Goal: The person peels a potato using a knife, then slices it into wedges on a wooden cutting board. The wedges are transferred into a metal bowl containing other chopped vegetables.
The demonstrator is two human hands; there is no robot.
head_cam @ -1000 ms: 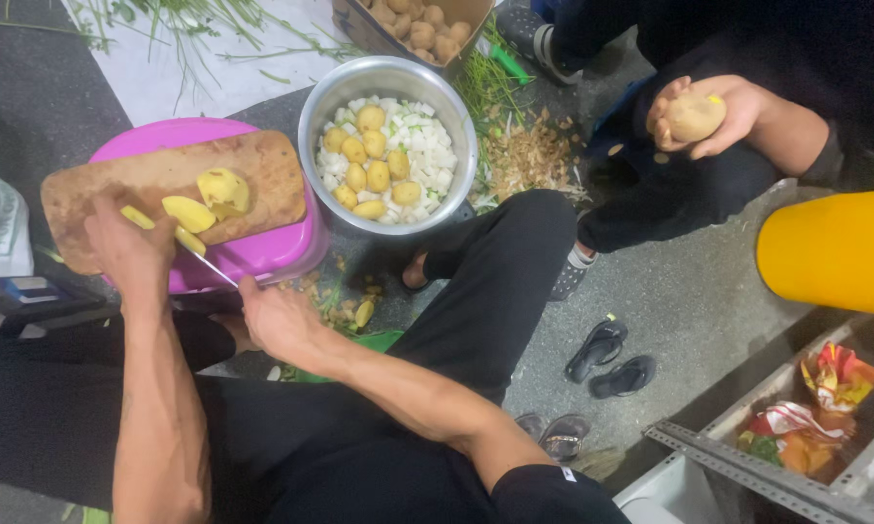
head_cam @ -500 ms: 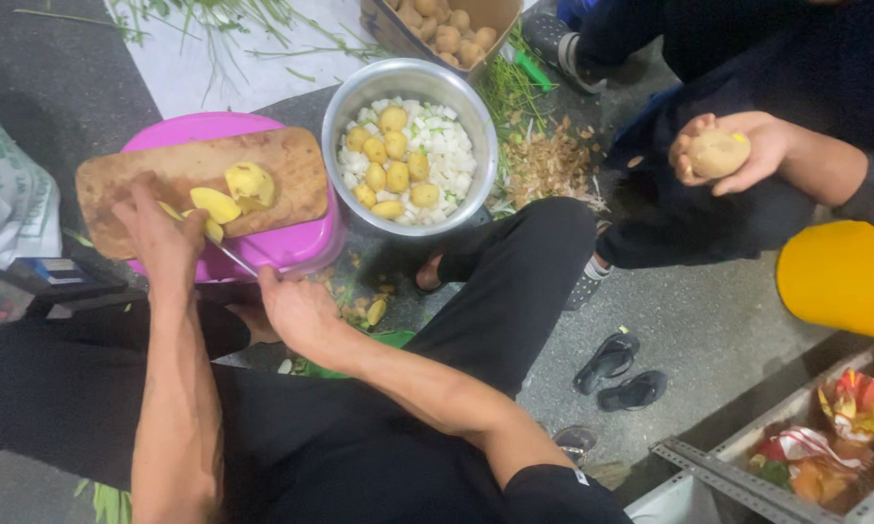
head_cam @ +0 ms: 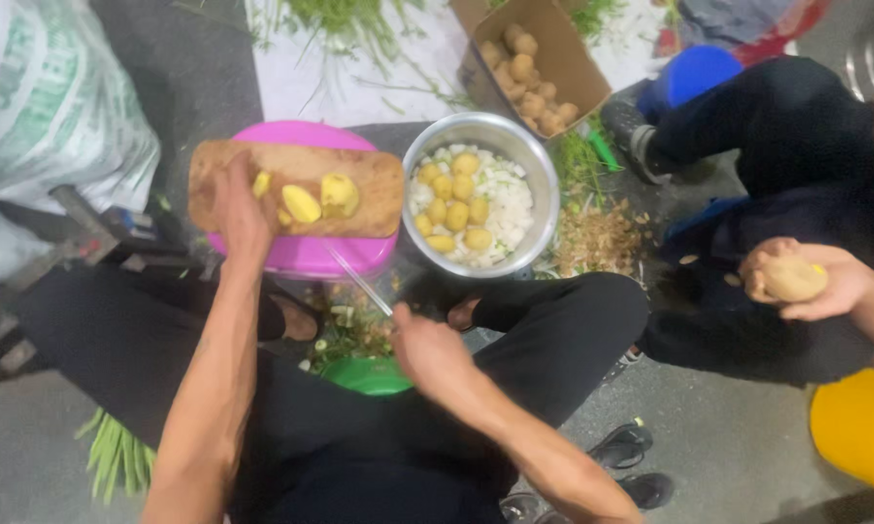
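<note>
A grey floor, littered with green stalks and peelings, carries everything here; only the head view shows it. A wooden board lies across a pink tub near the floor's far edge, with a steel bowl of peeled potatoes and white dice just beside it on the right. The left hand rests on the board, fingers curled down over a yellow potato piece; two more pieces lie just beside it. The right hand is drawn back over the lap, fingers closed round the handle of a knife whose blade points toward the board. Cutting looks paused between strokes; the next stroke would need the blade carried back over the pinned piece, clear of the left fingers. At the right edge another person's hand cups a whole potato, and a cardboard box of potatoes sits beyond the bowl.
</note>
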